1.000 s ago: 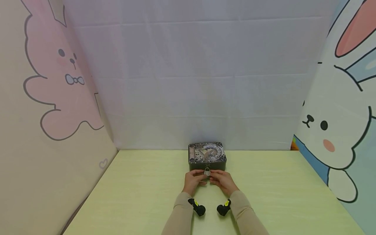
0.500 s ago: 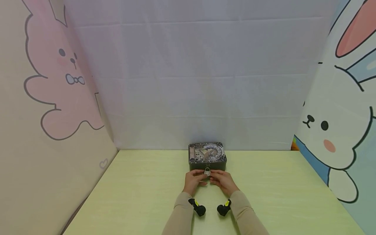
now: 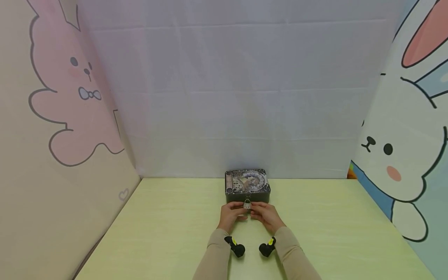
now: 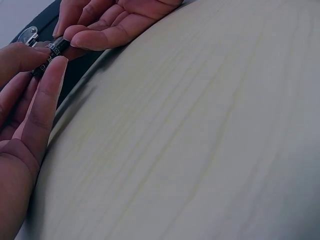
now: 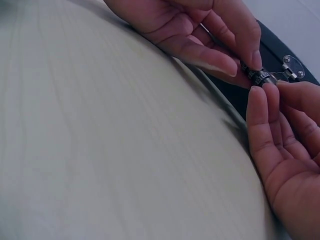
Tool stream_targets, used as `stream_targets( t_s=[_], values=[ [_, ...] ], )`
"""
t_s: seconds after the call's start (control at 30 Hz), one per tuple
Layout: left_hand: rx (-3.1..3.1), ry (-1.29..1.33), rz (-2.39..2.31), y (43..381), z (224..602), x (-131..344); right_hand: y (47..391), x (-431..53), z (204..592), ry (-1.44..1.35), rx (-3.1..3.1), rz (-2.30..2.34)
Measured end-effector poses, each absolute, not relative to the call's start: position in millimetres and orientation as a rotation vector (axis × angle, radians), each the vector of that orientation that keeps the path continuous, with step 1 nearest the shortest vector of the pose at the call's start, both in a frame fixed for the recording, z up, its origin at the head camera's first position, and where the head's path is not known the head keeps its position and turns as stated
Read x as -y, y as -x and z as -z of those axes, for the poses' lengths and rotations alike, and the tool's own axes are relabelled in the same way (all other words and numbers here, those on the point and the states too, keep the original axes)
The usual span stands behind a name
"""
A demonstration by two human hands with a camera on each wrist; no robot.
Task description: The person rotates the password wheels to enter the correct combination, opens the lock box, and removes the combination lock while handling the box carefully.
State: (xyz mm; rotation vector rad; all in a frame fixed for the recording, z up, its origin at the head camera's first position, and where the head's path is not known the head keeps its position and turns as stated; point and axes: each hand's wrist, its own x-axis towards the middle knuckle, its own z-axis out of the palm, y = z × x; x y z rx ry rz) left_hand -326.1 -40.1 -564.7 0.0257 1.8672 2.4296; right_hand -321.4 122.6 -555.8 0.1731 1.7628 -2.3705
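Observation:
A dark box (image 3: 246, 182) with a printed, ornate lid stands at the back of the table. From the metal hasp (image 5: 292, 68) on its front hangs a small silver combination padlock (image 3: 247, 204), with rows of numbered dials showing in both wrist views. My left hand (image 3: 229, 216) pinches the padlock from the left. From the other side my right hand (image 3: 267, 216) holds it between thumb and fingertips. In the left wrist view, the left thumb (image 4: 22, 59) lies against the dials. Fingers partly cover the padlock's body.
The pale yellow-green table (image 3: 168, 229) spreads out around the arms. A white cloth (image 3: 210, 97) hangs right behind the box. Panels with a pink rabbit (image 3: 70, 85) and a white rabbit (image 3: 402, 155) flank the table. A black camera (image 3: 238, 249) is strapped at the left wrist.

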Motion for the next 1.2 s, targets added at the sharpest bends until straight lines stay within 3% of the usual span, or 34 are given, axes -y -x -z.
stream_targets(
  t_s=[1.2],
  values=[
    [-1.896, -0.01, -2.42, 326.9, 566.0, 39.3, 320.2, -122.3, 553.5, -0.155, -1.736, 2.381]
  ],
)
